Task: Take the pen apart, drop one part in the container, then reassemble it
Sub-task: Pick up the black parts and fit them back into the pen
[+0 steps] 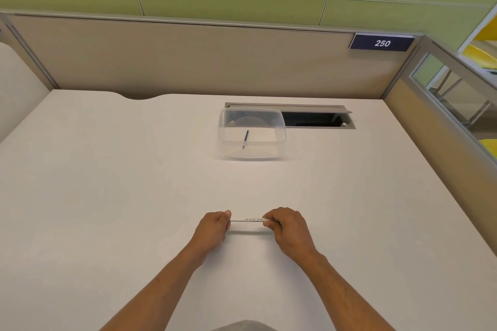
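A thin white pen barrel [248, 219] with small print lies level just above the white desk, held at both ends. My left hand [213, 224] pinches its left end and my right hand [286, 224] grips its right end. Both ends are hidden by fingers. Farther back stands a clear plastic container [279, 130], and a thin dark blue pen part [245, 139] lies inside it, leaning slightly.
The white desk [107, 183] stretches wide on all sides of my hands. Behind the container is an open cable slot [317, 119] with a grey flap. Beige partition walls enclose the back and right, with a "250" sign [382, 42].
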Tool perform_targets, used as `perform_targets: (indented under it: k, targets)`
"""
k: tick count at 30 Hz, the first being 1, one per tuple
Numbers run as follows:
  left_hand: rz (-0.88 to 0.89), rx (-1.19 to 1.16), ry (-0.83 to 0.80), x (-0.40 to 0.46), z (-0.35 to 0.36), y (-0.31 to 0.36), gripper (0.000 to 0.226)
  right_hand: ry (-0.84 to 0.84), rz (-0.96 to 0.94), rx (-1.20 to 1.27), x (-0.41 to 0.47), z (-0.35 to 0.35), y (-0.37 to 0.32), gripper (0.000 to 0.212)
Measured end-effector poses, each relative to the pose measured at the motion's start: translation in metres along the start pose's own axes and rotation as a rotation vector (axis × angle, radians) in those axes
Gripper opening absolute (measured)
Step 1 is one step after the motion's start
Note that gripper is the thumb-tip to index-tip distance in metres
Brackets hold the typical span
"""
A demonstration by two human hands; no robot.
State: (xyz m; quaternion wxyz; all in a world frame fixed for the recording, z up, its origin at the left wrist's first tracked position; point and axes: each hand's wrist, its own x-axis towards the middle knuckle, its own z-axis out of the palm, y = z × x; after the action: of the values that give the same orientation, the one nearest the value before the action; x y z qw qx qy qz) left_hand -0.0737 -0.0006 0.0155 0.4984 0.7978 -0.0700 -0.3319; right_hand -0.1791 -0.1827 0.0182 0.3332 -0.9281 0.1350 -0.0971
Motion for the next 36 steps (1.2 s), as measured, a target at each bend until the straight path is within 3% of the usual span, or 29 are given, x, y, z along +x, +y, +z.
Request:
perform_targets:
  k: [6, 12, 19, 26, 36]
  targets:
    - [-0.109, -0.100, -0.026, -0.001, 0.001, 0.005, 0.042, -0.011, -0.006, 0.001, -0.003, 0.003, 0.005, 0.010]
    - [0.075, -0.032, 0.013, -0.001, -0.001, 0.003, 0.041, 0.017, 0.017, -0.006, -0.006, 0.005, 0.009, 0.010]
    - [0.269, 0.000, 0.001, 0.006, -0.005, -0.003, 0.006, 0.051, 0.051, 0.014, -0.002, 0.003, 0.018, 0.010]
    - [0.311, 0.094, 0.052, 0.017, -0.006, -0.003, 0.018, 0.016, 0.056, 0.027, 0.004, 0.008, 0.022, 0.018]
    - [0.420, 0.321, 0.114, 0.040, -0.014, -0.010, 0.014, 0.031, 0.074, 0.016, 0.021, 0.011, 0.031, 0.013]
